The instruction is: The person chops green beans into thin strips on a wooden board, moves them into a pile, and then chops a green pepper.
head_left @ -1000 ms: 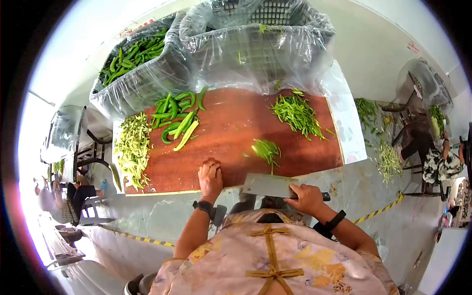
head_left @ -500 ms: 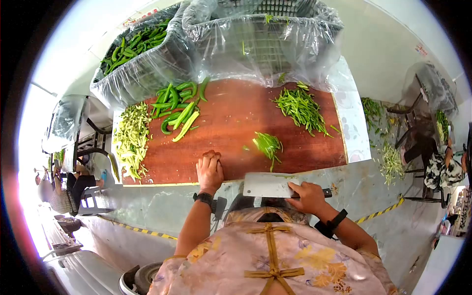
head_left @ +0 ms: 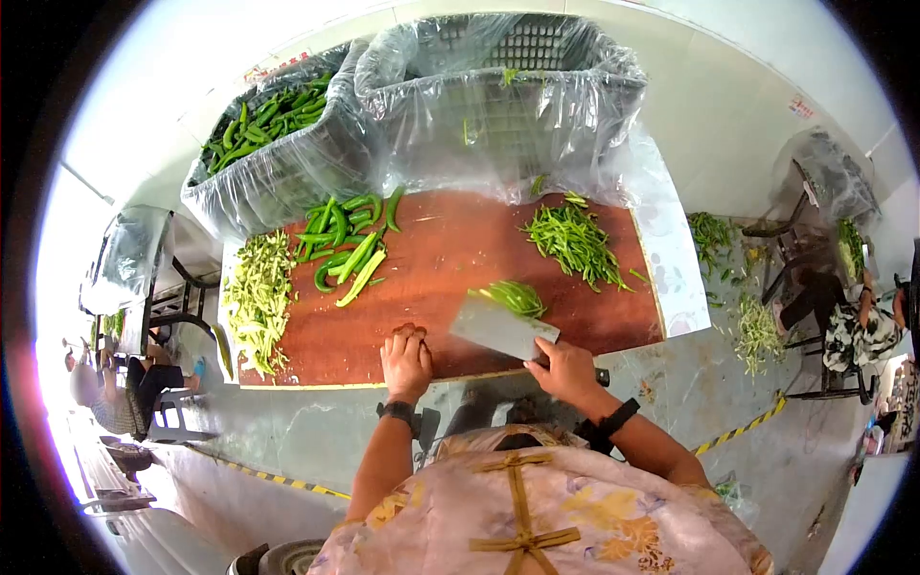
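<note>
My right hand grips the dark handle of a cleaver. Its broad blade is tilted over the board, against the near side of a small bunch of sliced green chilies, partly covering it. My left hand rests on the near edge of the reddish-brown cutting board, fingers slightly bent, with nothing visible in it. Whole green chilies and a split one lie at the upper left. A larger pile of green strips sits at the right.
Pale green pieces are heaped along the board's left edge. Behind it stand a plastic-lined crate of green chilies and another lined crate. People sit at both sides, one on the right. Green scraps litter the floor.
My right hand has brought the cleaver forward and left from the board's near edge to the sliced chilies. My left hand stays at the board's edge. The view has shifted slightly.
</note>
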`<state>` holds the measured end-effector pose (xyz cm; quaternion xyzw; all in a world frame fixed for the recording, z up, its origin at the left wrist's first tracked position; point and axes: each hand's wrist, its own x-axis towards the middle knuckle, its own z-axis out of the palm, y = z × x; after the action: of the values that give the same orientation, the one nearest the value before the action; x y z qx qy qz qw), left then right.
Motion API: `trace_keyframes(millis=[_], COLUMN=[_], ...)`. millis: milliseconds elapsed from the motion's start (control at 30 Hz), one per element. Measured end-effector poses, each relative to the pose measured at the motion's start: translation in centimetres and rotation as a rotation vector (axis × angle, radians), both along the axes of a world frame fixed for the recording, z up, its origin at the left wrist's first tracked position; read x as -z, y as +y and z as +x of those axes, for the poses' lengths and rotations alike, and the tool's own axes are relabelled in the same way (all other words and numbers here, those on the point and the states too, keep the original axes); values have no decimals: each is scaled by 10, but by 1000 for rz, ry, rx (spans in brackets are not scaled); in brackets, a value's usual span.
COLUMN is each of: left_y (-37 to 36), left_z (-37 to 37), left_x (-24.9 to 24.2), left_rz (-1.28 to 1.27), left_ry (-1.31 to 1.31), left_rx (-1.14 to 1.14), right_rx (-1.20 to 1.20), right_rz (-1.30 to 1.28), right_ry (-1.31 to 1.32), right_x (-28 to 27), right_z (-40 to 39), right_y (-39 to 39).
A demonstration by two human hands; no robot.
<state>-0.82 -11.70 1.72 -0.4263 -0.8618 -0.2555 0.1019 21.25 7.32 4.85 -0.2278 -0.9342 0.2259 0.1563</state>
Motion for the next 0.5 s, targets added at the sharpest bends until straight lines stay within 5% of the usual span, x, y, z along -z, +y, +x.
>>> trace_keyframes(millis=[500], left_y=[1], left_z=[1], left_x=[0], left_rz=[30], left_ry=[74], left_rx=[7], right_rx=[298], right_rz=[87], right_ry=[41], right_x=[4], right_z=[-29], right_y=[71])
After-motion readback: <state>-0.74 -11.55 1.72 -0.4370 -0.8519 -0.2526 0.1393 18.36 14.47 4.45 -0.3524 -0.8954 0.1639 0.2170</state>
